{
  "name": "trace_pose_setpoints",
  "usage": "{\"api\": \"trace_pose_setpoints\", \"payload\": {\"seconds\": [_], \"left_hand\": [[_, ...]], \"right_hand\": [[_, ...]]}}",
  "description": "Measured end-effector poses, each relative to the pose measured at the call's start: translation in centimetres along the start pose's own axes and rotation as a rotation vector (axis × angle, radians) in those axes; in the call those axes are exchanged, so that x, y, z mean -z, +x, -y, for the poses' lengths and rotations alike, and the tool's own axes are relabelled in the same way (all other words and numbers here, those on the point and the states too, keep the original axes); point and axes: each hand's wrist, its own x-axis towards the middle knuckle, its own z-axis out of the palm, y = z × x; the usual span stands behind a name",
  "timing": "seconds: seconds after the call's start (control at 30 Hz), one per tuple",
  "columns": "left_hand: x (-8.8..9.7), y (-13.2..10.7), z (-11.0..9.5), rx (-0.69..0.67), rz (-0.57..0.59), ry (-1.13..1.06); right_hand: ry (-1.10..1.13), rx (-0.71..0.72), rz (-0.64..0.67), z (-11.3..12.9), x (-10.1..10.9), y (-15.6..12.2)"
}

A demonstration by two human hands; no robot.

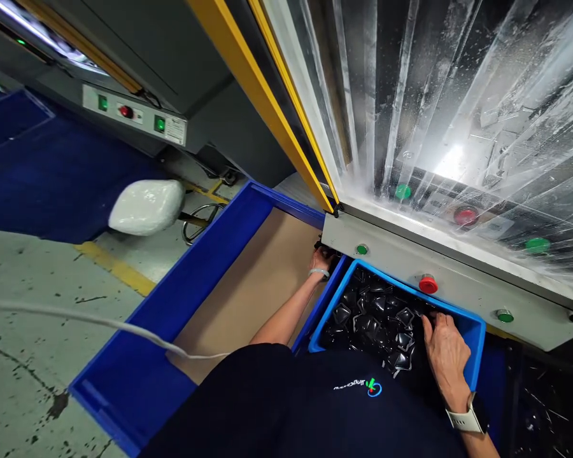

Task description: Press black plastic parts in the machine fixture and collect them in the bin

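My right hand (445,348) reaches into a light blue bin (477,356) full of glossy black, angular moulded plastic parts (370,324). Its thumb and fingers are closed near the bin's right side, and whatever is between them blends into the dark contents. Over at the far right corner of a long dark blue tray (186,280), my left hand (319,261) is beside some small black pieces (335,253). The fingers of that hand are partly hidden, so its grip does not show.
A machine with a clear, scratched door (439,114) and a control panel (394,267) with green and red buttons stands right behind the bin. Brown board (248,273) lines the tray. A white-covered stool (147,207) is to the left; a pale cable (100,320) crosses the tray.
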Motion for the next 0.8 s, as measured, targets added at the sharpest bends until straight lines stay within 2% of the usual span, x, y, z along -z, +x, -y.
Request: {"api": "trace_pose_setpoints", "payload": {"seconds": [0.13, 0.27, 0.33, 0.47, 0.53, 0.63, 0.73, 0.8], "left_hand": [[1.4, -1.3, 1.4, 0.094, -0.102, -0.232], [2.9, -3.1, 1.9, 0.116, -0.179, -0.458], [3.7, -4.4, 1.5, 0.074, -0.202, -0.606], [5.1, -7.3, -0.8, -0.160, -0.163, -1.068], [5.5, -8.8, -2.5, -0.263, -0.092, -1.168], [5.3, -11.0, -5.2, -0.411, 0.065, -1.156], [4.5, -13.3, -8.1, -0.570, 0.272, -1.071], [3.9, -14.8, -9.9, -0.661, 0.384, -1.021]], "right_hand": [[0.043, -0.121, 0.032, 0.3, -0.6, -0.3], [0.142, -0.169, 0.075, -0.3, -1.1, -0.1], [0.209, -0.196, 0.091, -0.9, -1.2, 0.0], [0.344, -0.212, 0.123, -1.9, -0.4, 0.0], [0.403, -0.216, 0.117, -2.1, 1.1, 0.0], [0.584, -0.215, 0.037, -1.4, 5.1, 0.3], [0.794, -0.190, -0.047, 0.8, 9.8, 1.2], [0.902, -0.160, -0.072, 2.5, 12.1, 2.2]]}}
